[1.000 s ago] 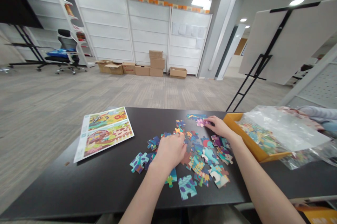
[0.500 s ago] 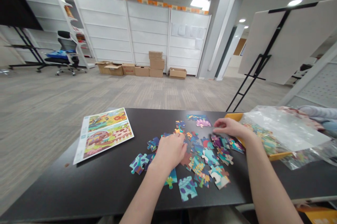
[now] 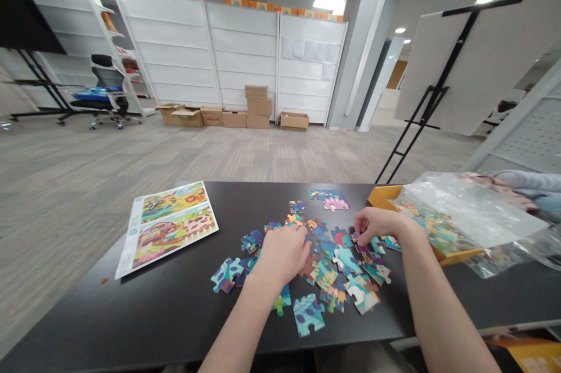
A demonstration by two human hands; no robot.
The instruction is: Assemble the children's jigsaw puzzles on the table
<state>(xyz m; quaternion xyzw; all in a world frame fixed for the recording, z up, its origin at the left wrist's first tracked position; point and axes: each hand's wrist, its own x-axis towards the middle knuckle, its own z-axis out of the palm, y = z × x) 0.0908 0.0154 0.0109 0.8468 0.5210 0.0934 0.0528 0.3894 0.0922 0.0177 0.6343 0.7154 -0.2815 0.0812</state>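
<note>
Head view: the left hand (image 3: 284, 250) lies, fingers curled, on loose puzzle pieces (image 3: 346, 259) spread across to the right hand (image 3: 379, 222), the two hands apart. I cannot tell whether the left grips anything. The right has its fingertips at a purple piece (image 3: 363, 249); grip unconfirmed. Right of it stands a yellow box (image 3: 384, 194).

Open lane on desk (image 3: 166, 308) between picture sheet (image 3: 169, 225) and puzzle pieces (image 3: 345, 259), running to near-left corner; yellow box (image 3: 464, 256) blocks right, by far edge.
</note>
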